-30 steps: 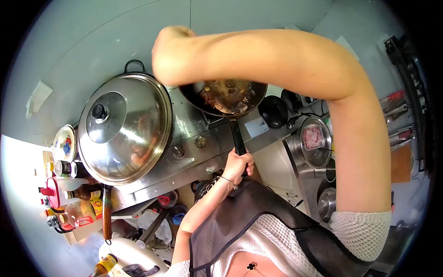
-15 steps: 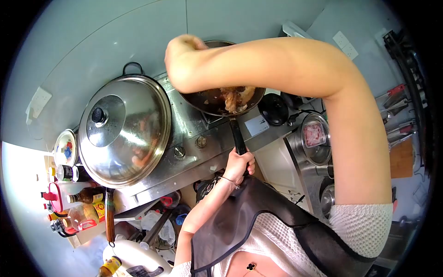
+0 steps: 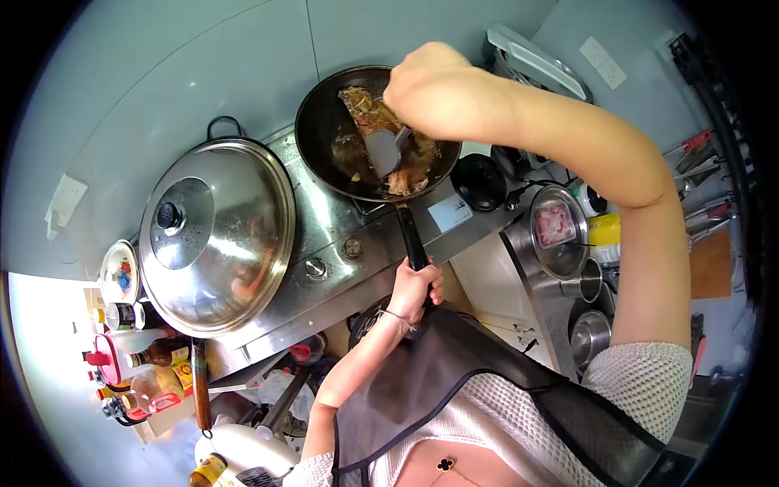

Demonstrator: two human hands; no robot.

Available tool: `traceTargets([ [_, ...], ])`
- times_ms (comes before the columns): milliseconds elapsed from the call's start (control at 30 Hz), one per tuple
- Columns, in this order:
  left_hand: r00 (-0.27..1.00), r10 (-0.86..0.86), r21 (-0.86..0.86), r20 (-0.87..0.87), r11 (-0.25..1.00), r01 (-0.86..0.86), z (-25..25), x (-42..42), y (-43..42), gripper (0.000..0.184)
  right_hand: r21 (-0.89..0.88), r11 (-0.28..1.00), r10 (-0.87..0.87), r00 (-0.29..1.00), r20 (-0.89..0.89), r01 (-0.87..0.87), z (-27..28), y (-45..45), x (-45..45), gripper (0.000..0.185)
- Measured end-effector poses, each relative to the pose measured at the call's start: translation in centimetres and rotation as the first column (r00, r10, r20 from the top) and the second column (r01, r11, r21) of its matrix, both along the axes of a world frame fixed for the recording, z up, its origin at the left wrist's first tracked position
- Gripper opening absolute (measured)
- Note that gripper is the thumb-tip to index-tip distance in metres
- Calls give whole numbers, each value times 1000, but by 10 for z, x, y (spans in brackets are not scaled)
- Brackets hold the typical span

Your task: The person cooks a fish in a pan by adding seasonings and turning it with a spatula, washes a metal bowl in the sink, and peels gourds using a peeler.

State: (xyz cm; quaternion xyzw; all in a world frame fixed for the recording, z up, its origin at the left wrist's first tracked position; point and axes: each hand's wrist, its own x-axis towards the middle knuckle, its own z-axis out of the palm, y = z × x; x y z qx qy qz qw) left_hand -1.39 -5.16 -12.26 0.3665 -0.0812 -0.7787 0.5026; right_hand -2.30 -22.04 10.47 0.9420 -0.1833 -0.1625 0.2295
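Note:
My left hand point(image 3: 415, 290) is wrapped around the black handle of a frying pan point(image 3: 312, 154) on the stove. Over the pan's right side, my right hand point(image 3: 430, 89) is closed on a spatula point(image 3: 383, 152); its grey blade lies against the food inside, and most of its handle is hidden by the hand. The food is a browned piece that looks like fish point(image 3: 363, 109), with a smaller chunk point(image 3: 402, 183) near the front rim. Some dark liquid glistens around it.
A large wok with a domed steel lid point(image 3: 243, 195) stands left on the stove point(image 3: 324, 235). Bottles point(image 3: 162, 351) crowd the lower left. To the right are a black round object point(image 3: 479, 182), a bowl of pinkish meat point(image 3: 555, 225), and steel bowls point(image 3: 592, 334).
My right hand has moved right, uncovering the pan's left side and the spatula blade. The fish-like piece shows more fully now. My left hand stays on the pan handle.

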Motion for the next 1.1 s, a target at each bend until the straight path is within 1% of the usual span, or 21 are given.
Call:
traceTargets([
  [33,1000,-5,-3,16,1000,5,0,1,1,17,0,1000,2,1000,2,-2,4,-2,-5,5],
  [100,1000,-2,-7,30,1000,3,2,3,2,17,-160,987,55,984,168,-27,9,-7,-13,5],
  [133,1000,-4,6,22,1000,4,5,4,2,17,-236,971,22,978,209,28,6,-13,-15,6],
  [167,1000,-7,20,15,1000,7,6,4,3,16,-235,972,28,978,207,23,3,-16,-14,6],
  [233,1000,-4,12,11,1000,4,5,3,3,16,-358,933,69,958,279,37,-3,-21,-14,8],
  [267,1000,-4,3,7,1000,4,4,3,3,16,-460,888,88,972,220,23,-10,-27,-13,7],
  [300,1000,-4,4,10,1000,4,4,3,4,16,-459,888,88,971,224,25,-19,-34,-11,7],
  [367,1000,-6,6,16,1000,6,4,3,4,15,-635,772,24,996,83,35,-38,-44,-8,7],
  [400,1000,-4,8,20,1000,4,5,4,4,15,-703,711,66,996,56,-8,-44,-46,-8,6],
  [433,1000,-10,5,-16,1000,10,10,7,3,14,-702,713,68,996,59,-7,-47,-50,-9,6],
  [500,999,-13,7,-52,1000,13,23,13,2,13,-702,699,151,988,-41,-136,-53,-54,-11,7],
  [533,994,-13,15,-109,1000,15,33,18,0,13,-699,702,152,988,-39,-136,-55,-54,-13,7],
  [600,980,-14,34,-201,999,21,48,25,-6,12,-680,702,174,977,-123,-211,-57,-55,-17,7],
  [633,980,-14,34,-199,999,22,54,27,-8,12,-681,702,173,977,-122,-209,-56,-55,-18,7],
  [700,969,20,57,-245,998,-6,65,32,-13,8,-663,731,164,985,-60,-162,-53,-57,-21,7],
  [733,968,6,45,-252,999,5,69,34,-15,7,-664,731,162,985,-56,-158,-53,-59,-22,7],
  [800,965,2,40,-262,999,8,73,36,-17,7,-660,744,111,993,-32,-104,-54,-64,-24,6],
  [833,961,1,37,-275,999,10,74,37,-18,7,-660,745,109,994,-27,-100,-53,-65,-25,6],
  [900,962,-5,32,-271,999,15,75,37,-19,6,-667,740,148,988,42,-82,-51,-67,-27,6],
  [1033,966,-1,35,-260,999,11,73,35,-18,7,-675,737,148,983,110,-35,-55,-72,-24,6],
  [1100,969,4,30,-248,1000,4,68,32,-14,7,-634,773,110,986,124,-7,-57,-74,-23,7],
])
